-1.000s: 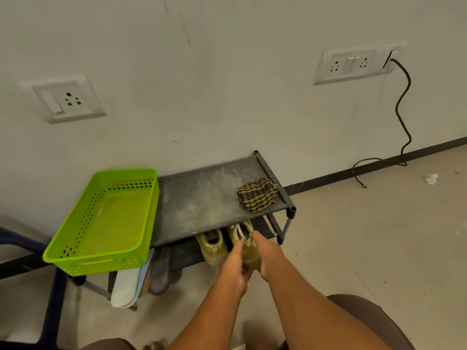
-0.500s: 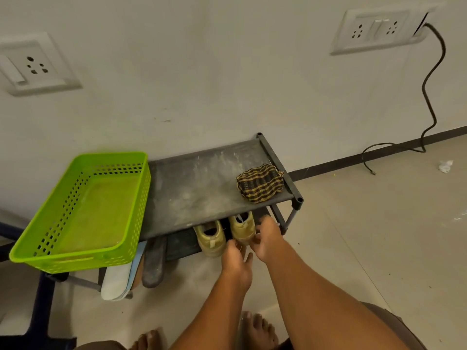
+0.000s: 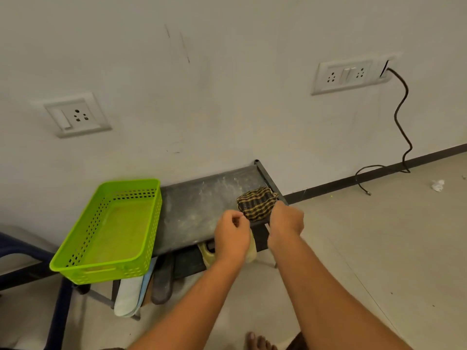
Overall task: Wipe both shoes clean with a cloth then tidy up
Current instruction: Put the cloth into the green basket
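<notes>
Shoe rack (image 3: 197,210) against the wall: we've come up off the shoes (image 3: 206,255) on its lower shelf to the cloth (image 3: 256,207) on top. Left hand (image 3: 232,236) pinches its edge, right hand (image 3: 285,221) touches it, grip too blurred to tell. Wiping comes next.

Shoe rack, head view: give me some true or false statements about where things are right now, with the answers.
1. The checked cloth lies in the green basket. False: it lies on the rack's top shelf, right of the basket.
2. The left hand and the right hand are both at the cloth. True.
3. The pale yellow shoes stand on the top shelf. False: they sit beneath it.
4. A black cable hangs from beside the right wall socket to the floor. True.
</notes>
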